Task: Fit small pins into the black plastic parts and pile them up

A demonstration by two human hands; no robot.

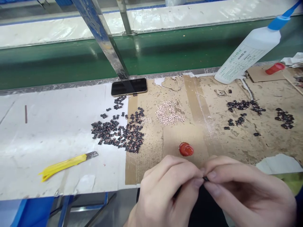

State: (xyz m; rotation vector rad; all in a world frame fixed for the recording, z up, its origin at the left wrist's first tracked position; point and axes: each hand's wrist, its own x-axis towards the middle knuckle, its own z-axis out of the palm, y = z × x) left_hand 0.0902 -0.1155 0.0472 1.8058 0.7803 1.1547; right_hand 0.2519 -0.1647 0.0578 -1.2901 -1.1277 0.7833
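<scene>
Fingers closed, my left hand (170, 186) and right hand (246, 186) pinch one black piece (205, 178) by the cardboard (151, 157). Beyond lie a red blob (186, 149), pale bits (165, 118), a big black heap (134, 138) and smaller clusters (285, 119); which are finished, I cannot tell.

Worktop covered with white sheet (47, 132) and worn brown cardboard (153, 151). On white part: yellow-handled metal-bladed cutter (67, 164), thin brown strip (26, 114). Across white-cardboard edge: loose pile of small black pieces (118, 134); black-screened phone (129, 87) above it. On cardboard: scattered tiny pale grains (168, 113), glossy red blob (186, 149), white plastic bottle with blue nozzle (248, 53), further black clusters (243, 108).
</scene>
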